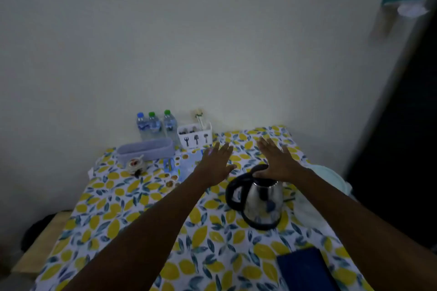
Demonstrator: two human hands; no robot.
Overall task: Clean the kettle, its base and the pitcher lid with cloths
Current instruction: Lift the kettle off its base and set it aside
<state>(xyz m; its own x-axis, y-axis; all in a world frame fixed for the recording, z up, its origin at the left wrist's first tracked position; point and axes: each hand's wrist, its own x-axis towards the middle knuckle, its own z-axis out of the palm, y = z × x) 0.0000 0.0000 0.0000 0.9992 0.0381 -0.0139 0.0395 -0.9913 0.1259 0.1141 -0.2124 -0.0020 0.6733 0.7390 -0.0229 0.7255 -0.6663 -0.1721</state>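
A steel kettle (262, 203) with a black handle and lid stands on its black base (262, 226) at the right of the table. My right hand (276, 160) is stretched flat, fingers apart, just above the kettle's lid; it holds nothing. My left hand (216, 165) is also flat and spread, hovering over the table to the left of the kettle, empty. A dark blue folded cloth (305, 269) lies near the front right edge. A pale round thing (331, 179), perhaps the pitcher with its lid, sits right of the kettle, partly hidden by my right arm.
The table wears a lemon-print cloth (132, 208). At the back stand three water bottles (156, 125), a white cutlery holder (195, 137), a grey tray (146, 150) and a small glass dish (134, 164). A wooden surface (45, 243) adjoins the left edge.
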